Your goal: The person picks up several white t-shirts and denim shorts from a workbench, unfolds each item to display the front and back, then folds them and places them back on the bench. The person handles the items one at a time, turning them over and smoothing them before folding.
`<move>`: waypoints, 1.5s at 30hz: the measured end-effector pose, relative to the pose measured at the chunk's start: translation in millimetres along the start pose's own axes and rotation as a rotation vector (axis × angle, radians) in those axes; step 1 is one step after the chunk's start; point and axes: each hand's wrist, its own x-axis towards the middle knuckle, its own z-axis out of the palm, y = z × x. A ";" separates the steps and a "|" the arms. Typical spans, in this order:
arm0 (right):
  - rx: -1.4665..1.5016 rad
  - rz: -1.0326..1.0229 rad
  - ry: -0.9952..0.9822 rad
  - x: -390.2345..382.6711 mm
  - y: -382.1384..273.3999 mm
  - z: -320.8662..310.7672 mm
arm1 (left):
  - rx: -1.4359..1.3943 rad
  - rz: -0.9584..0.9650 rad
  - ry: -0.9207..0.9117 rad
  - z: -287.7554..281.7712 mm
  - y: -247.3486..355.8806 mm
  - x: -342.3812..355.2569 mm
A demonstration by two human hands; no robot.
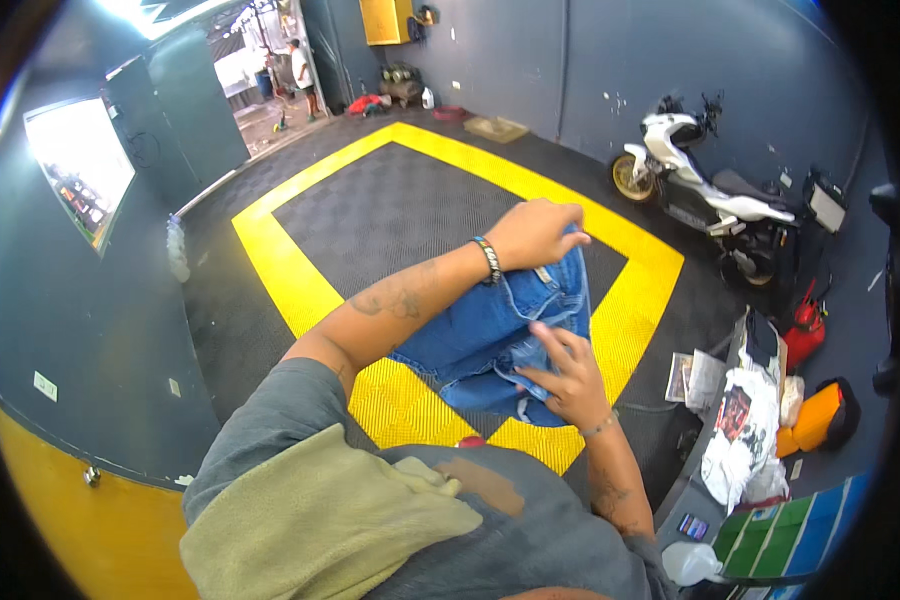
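Observation:
A pair of blue denim jeans hangs bunched and partly folded in front of my chest. My left hand reaches across and is closed on their upper edge, with the thumb pointing right. Lower down, my right hand is beside the front of the denim. Its index finger is stretched out and the fingers are apart; whether they touch the cloth I cannot tell. The far side of the jeans is hidden. An olive towel lies over my left shoulder and chest.
Yellow tiles frame the dark floor. A white motorcycle stands at the right wall. Right of me, a bench holds white cloth, a phone and an orange-black bag. A person stands beyond the far doorway.

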 end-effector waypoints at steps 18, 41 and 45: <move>0.340 0.225 0.028 20.7 80.5 -40.0 | -0.371 -0.269 -0.297 -9.5 -133.5 -27.0; 0.033 0.559 -0.088 43.0 46.7 -135.2 | -0.258 0.088 -0.555 -16.1 -104.1 25.5; 0.052 0.288 -0.051 33.4 12.5 -107.1 | -0.230 0.640 -0.295 26.9 -52.6 5.1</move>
